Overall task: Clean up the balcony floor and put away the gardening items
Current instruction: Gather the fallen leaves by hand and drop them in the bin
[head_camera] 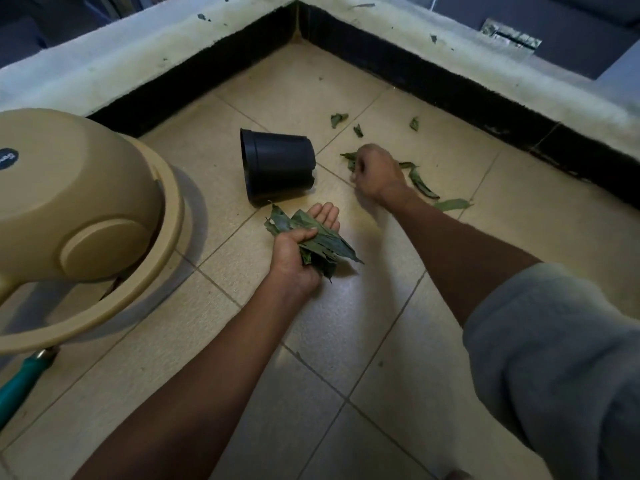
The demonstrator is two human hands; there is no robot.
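The left hand (298, 251) holds a bunch of leaves (311, 237), thumb pressed on top. The right hand (375, 171) pinches a leaf (349, 157) on the floor (346, 323), near the corner. More loose leaves (424, 185) lie beside it. A black pot (277, 164) lies tipped over nearby.

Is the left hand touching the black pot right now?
Apart. In the head view, bare tile shows between the left hand, which grips a bunch of leaves, and the black pot lying on its side.
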